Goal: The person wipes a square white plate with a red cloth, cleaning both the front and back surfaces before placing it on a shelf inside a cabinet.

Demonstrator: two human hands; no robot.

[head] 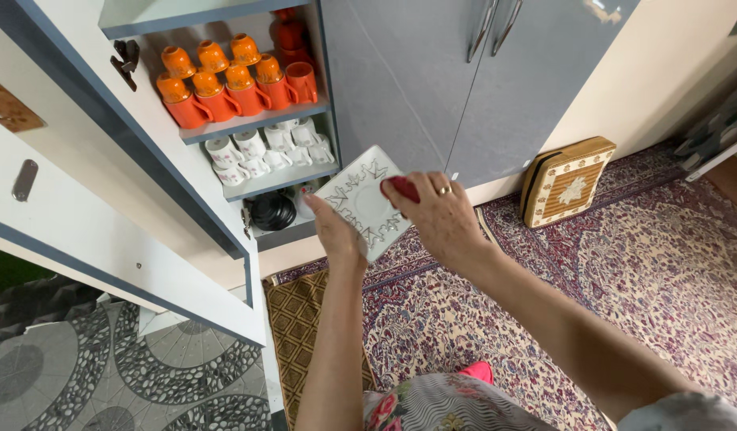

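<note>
No packages, labels, signs or screens in my view here. Nothing boxed or wrapped on the cupboard shelves at far left, nothing printed on the grey doors, nothing of that kind on the floor at right.

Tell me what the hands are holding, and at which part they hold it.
The left hand holds a square white plate by its lower edge. The right hand presses a red cloth against the plate's face.
</note>
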